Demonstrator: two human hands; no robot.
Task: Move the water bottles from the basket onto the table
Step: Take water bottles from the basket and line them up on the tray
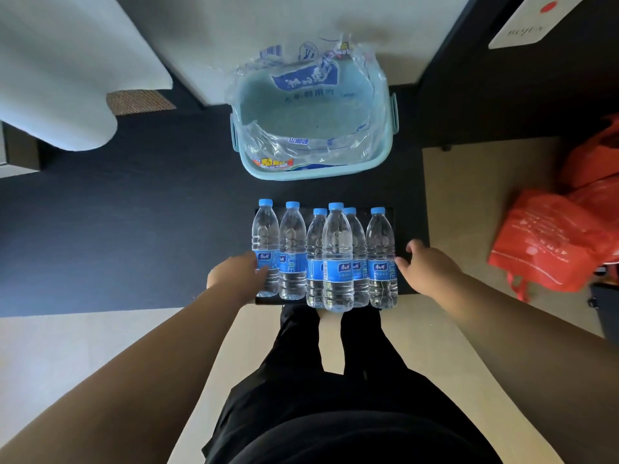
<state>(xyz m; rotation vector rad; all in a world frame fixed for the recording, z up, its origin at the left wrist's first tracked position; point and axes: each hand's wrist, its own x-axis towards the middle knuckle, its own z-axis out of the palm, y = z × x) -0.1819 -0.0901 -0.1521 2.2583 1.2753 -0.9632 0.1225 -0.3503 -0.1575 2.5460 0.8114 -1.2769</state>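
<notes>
Several clear water bottles with blue caps and blue labels stand upright in a tight group near the front edge of the dark table (134, 212). My left hand (234, 274) has its fingers wrapped onto the label of the leftmost bottle (266, 229). My right hand (425, 267) is open beside the rightmost bottle (380, 236), fingertips just touching its label. One bottle (336, 236) stands in front of the middle ones. Behind them sits the light blue basket (301, 174), holding only crumpled clear plastic wrap (301, 85); I see no bottle inside it.
Red plastic bags (552, 242) lie on the floor to the right of the table. A white box (532, 21) rests at the far right corner. A white cushion-like shape (60, 78) overhangs the table's left side. My legs stand against the front edge.
</notes>
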